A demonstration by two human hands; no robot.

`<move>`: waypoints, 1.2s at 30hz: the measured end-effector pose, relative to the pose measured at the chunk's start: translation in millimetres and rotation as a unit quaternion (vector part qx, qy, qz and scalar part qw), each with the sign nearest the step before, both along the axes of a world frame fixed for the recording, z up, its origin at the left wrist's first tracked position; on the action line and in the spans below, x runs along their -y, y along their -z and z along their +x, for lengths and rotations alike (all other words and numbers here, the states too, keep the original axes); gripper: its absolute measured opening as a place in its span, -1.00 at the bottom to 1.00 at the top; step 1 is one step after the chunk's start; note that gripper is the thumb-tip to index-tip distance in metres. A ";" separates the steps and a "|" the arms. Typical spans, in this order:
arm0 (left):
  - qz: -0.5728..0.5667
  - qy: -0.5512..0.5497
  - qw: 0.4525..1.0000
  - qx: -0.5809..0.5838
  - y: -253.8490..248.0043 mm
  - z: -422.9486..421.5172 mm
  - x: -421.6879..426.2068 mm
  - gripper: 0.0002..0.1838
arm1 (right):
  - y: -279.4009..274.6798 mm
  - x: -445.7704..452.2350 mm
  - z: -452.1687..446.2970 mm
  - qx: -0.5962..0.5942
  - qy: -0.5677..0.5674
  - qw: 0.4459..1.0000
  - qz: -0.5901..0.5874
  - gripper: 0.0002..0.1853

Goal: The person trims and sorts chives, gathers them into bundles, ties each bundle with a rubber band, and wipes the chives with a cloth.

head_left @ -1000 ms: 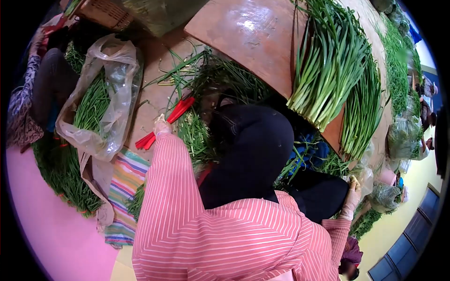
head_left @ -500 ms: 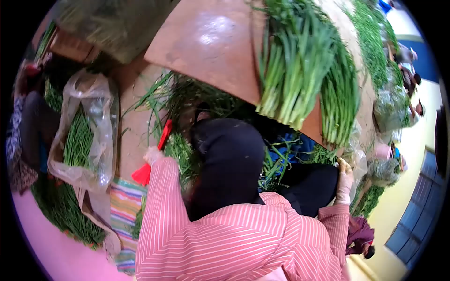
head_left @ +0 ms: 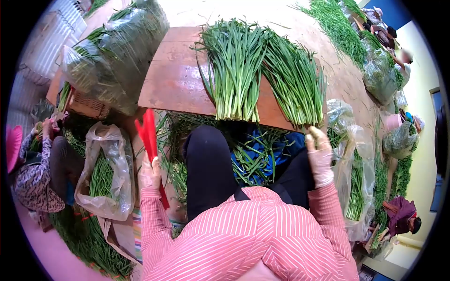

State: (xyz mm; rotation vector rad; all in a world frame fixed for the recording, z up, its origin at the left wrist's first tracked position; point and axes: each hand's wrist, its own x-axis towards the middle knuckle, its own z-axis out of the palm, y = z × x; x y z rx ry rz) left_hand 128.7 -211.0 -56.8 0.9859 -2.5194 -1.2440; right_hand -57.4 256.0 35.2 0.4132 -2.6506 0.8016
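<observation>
Strips of red material [head_left: 150, 133] pass through the closed left hand [head_left: 150, 175], their middle hidden; the loosely curled right hand [head_left: 320, 158], its hold unclear, is near green stalks [head_left: 294, 82] on the surface [head_left: 171, 79].

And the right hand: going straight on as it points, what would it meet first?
Probably the stem ends of the right bunch of greens, at the near edge of the wooden board; depth is unclear, so the right hand might meet that edge first.
</observation>
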 end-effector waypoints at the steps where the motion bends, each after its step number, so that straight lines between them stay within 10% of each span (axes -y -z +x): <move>1: -0.118 0.049 0.991 -0.029 -26.6 -12.2 -11.4 -0.57 | -21.7 32.9 11.0 0.020 -0.042 0.999 -0.026 -0.73; 7: -0.300 0.271 0.893 -0.199 -143.1 -73.8 -113.4 -0.50 | -78.4 138.2 51.3 0.487 -0.195 0.819 -0.232 -0.18; 13: -0.319 0.398 0.845 -0.160 -136.4 -80.7 -173.6 -0.42 | -56.4 140.5 63.3 0.505 -0.118 0.695 -0.499 -0.58; 20: 0.107 0.398 0.910 0.037 -167.2 -78.4 -165.0 -0.24 | -44.5 98.7 67.9 0.476 -0.195 0.685 -0.516 -0.56; 24: 0.439 0.439 0.776 0.113 -165.8 -87.1 -166.7 -0.40 | -56.1 88.6 70.1 0.471 -0.269 0.660 -0.519 -0.50; 30: 0.527 0.392 0.726 0.204 -155.3 -84.6 -176.9 -0.59 | -58.2 68.6 70.5 0.485 -0.271 0.632 -0.539 -0.46; 36: 0.486 0.378 0.767 0.181 -167.4 -90.1 -187.9 -0.70 | -67.8 17.8 67.5 0.229 -0.067 0.848 -0.474 -0.31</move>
